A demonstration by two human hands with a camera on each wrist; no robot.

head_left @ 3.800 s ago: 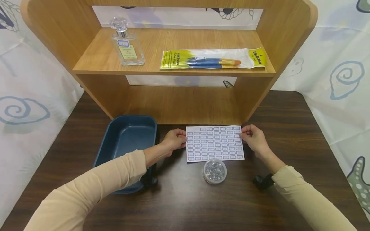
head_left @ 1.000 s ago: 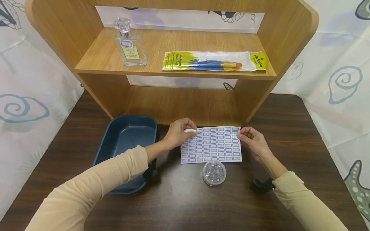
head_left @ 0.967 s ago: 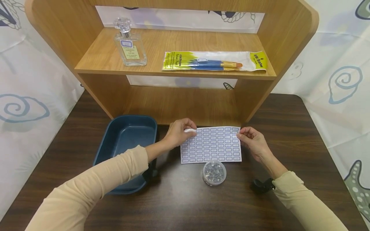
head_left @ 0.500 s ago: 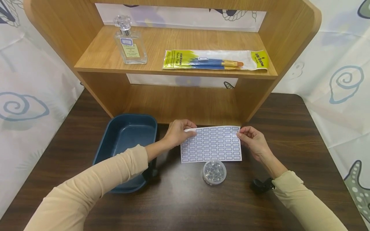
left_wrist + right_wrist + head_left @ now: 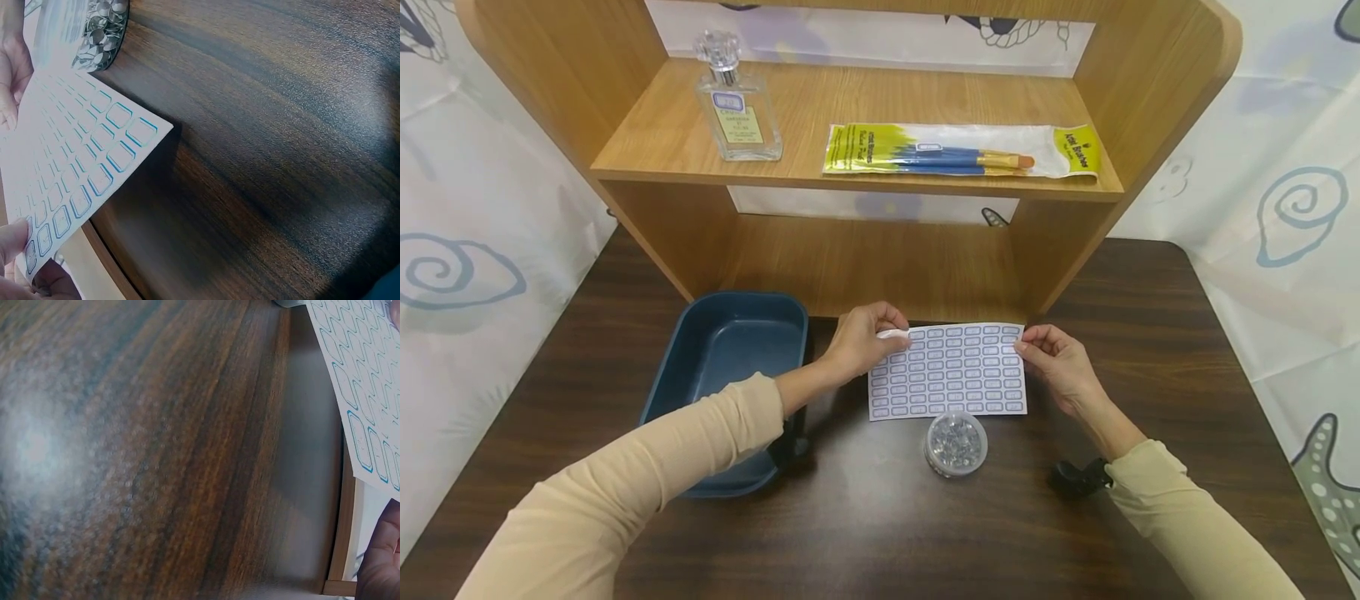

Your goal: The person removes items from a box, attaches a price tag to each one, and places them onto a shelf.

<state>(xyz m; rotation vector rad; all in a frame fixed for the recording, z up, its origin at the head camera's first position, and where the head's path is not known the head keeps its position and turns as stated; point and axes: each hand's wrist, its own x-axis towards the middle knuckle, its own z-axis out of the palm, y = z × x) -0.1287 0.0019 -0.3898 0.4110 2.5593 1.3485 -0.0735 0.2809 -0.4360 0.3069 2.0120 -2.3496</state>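
A white sheet of small blue-framed label stickers [image 5: 955, 375] is held up between both hands in front of the shelf. My left hand [image 5: 857, 343] pinches its upper left corner, which curls up there; the left wrist view has the thumb [image 5: 12, 240] on the printed face and fingers behind. At the upper right edge, my right hand [image 5: 1060, 367] pinches the sheet between thumb and fingers. Just below the sheet's lower edge, a round clear jar [image 5: 956, 444] full of small shiny silver pieces stands on the table; the left wrist view shows it beside the sheet too.
A dark blue tray [image 5: 679, 354] lies left, partly under the left forearm. Behind stands a wooden shelf [image 5: 880, 271]; on its upper board are a labelled glass perfume bottle [image 5: 741, 121] and a packet of artist brushes [image 5: 958, 152]. A dark wooden table [image 5: 880, 542] lies beneath everything.
Since the oldest frame, my left hand has moved from the sheet's left edge to its upper left corner, bending it, and the sheet has shifted slightly left. Over the last second, both hands hold almost still.
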